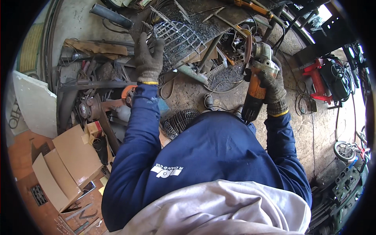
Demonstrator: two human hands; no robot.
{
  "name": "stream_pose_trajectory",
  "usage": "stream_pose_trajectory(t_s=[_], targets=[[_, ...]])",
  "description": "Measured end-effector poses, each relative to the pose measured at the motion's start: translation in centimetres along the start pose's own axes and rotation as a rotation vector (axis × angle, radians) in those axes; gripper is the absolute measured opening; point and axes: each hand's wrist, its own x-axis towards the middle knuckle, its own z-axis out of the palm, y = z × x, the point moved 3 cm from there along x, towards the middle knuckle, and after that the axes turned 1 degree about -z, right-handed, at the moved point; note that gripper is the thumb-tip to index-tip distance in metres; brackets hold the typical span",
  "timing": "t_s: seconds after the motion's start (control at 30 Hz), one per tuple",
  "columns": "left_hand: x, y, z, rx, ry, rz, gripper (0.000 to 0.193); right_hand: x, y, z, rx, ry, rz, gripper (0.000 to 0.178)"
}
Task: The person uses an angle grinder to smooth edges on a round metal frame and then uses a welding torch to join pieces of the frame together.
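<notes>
My right hand (pixel 274 86), in a grey-brown work glove with a yellow cuff edge, grips an orange and black angle grinder (pixel 256 88). The grinder's metal head points away from me, and its disc (pixel 248 47) stands edge-on at the left of the head. My gloved left hand (pixel 149 58) is raised with thumb and fingers apart, at the left side of a curved metal grate (pixel 178 39). Its thumb overlaps the grate's edge; whether it touches the bars I cannot tell. The grate lies on a work surface strewn with dark scraps.
A dark metal tube (pixel 111 16) lies at the far left. Scrap metal and a wooden board (pixel 96 47) crowd the left side, above an open cardboard box (pixel 74 160). Another wire grate (pixel 180 123) is by my feet. Cables (pixel 303 103) and a red-framed machine (pixel 317 80) are at right.
</notes>
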Motion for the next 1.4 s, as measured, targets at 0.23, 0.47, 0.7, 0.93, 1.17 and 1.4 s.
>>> stream_pose_trajectory(t_s=[0.23, 0.47, 0.7, 0.93, 1.17, 1.4], targets=[[-1.7, 1.7, -0.2, 0.279, -0.279, 0.297, 0.134, 0.4, 2.2, -0.8, -0.096, 0.012, 0.079, 0.076], [-0.3, 2.5, -1.2, 0.492, -0.509, 0.327, 0.131, 1.3, 3.4, -1.1, -0.144, 0.022, 0.063, 0.078], [1.0, 1.6, -1.9, 0.151, -0.377, 0.503, 0.129, 0.9, 3.4, -1.0, -0.062, -0.040, 0.119, 0.080], [3.6, 2.1, -3.1, 0.070, -0.355, 0.689, 0.131, 0.1, 2.9, -0.3, -0.087, 0.006, 0.122, 0.080], [-2.0, 1.1, -4.4, 0.136, -0.140, 0.844, 0.082, 0.3, 3.3, -0.9, -0.133, 0.028, 0.103, 0.077], [-5.5, -6.9, -0.2, 0.161, -0.065, 0.802, 0.051, 1.2, 5.9, -0.3, -0.334, -0.038, 0.251, 0.083]])
